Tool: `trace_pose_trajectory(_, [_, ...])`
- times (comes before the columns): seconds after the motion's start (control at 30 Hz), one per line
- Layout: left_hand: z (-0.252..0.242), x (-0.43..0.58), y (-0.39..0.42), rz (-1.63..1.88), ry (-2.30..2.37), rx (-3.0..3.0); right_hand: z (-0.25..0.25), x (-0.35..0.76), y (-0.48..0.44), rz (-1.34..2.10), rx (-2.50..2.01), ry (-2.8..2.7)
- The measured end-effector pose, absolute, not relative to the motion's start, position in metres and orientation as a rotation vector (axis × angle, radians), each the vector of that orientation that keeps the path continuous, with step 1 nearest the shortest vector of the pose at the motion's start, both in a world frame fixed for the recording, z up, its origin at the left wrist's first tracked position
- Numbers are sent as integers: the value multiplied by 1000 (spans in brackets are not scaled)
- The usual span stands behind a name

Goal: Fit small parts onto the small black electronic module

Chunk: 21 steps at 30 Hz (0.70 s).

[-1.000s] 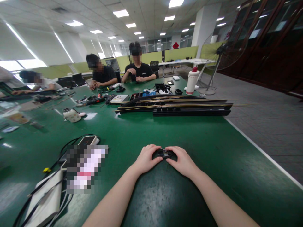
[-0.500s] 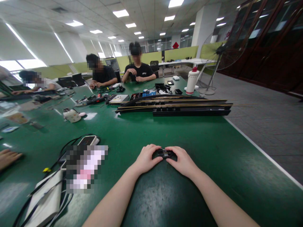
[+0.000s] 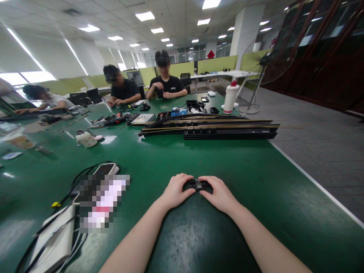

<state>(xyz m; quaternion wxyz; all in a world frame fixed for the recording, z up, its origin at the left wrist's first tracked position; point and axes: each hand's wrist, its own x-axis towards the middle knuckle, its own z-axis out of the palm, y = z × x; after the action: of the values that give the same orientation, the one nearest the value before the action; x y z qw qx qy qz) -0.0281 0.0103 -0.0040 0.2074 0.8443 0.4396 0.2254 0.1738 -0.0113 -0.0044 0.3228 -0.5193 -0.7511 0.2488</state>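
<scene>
Between my two hands is a small black part with a lighter, metallic-looking middle; its exact kind is too small to make out. My left hand grips its left end, thumb on the near side and fingers on the far side. On the right end, my right hand has the same thumb-and-finger hold. Both hands are low at the green table, and my fingers cover the part's two ends.
Long black strips with thin brass-coloured rods lie across the table ahead. Left are a blurred-out phone-like thing, a white box and cables. A white bottle stands beyond the strips. Several people sit at the far side.
My hands and the black part stay where they were. Another person's hand at the left edge has gone out of view.
</scene>
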Motion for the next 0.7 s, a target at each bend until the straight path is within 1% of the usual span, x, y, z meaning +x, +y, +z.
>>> trace_pose_trajectory(0.7, [-4, -29, 10, 622, 1224, 2362, -3, 173, -12, 647, -1382, -1975])
